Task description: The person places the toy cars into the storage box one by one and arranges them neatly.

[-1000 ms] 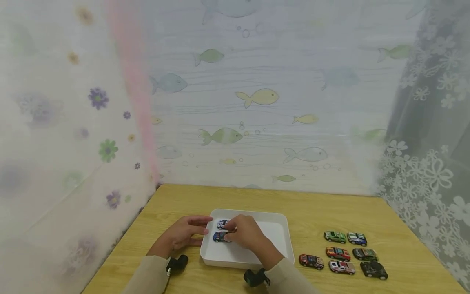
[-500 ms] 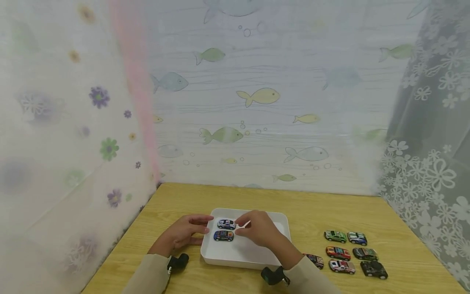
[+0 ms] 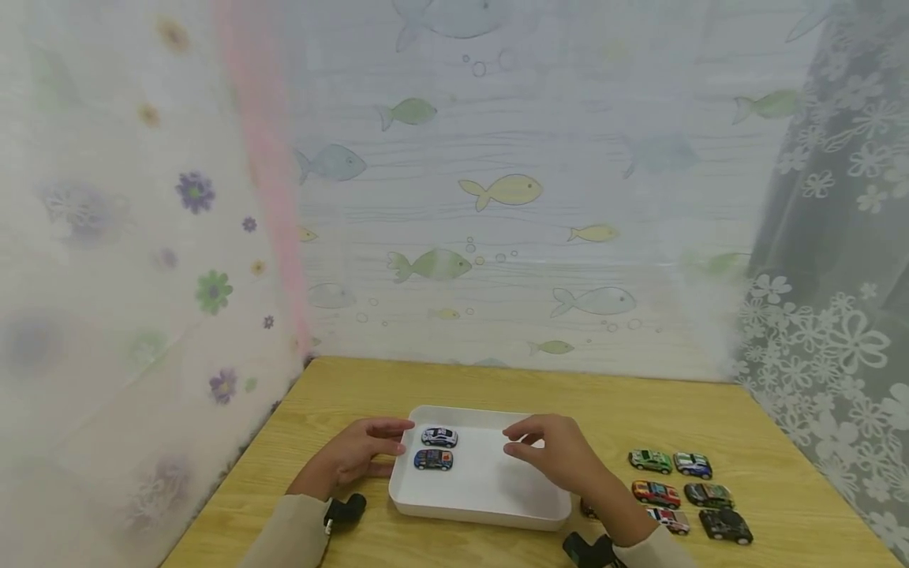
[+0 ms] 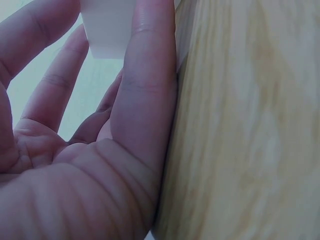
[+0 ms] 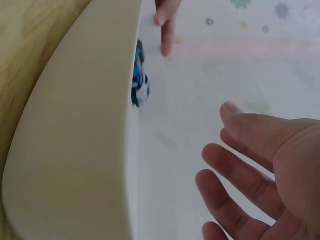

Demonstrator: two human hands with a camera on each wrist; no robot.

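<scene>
A white tray (image 3: 479, 517) stands on the table with two toy cars near its left end. The white-and-black car (image 3: 439, 437) lies just behind the blue car (image 3: 433, 459). My left hand (image 3: 358, 454) rests at the tray's left side, fingers extended and fingertips at the rim. In the left wrist view its lower edge lies along the wood. Over the right part of the tray is my right hand (image 3: 557, 451). The right wrist view shows its fingers (image 5: 215, 195) apart and loosely bent, holding nothing.
Right of the tray, several toy cars stand in loose rows, among them a green one (image 3: 649, 461), a red-and-yellow one (image 3: 656, 494) and a black one (image 3: 725, 526). My right forearm partly covers the nearest ones. Patterned curtains (image 3: 511, 237) enclose the wooden table (image 3: 341, 386).
My right hand has let go of the blue car and moved right across the tray, uncovering both cars. The left hand has stayed at the tray's left side.
</scene>
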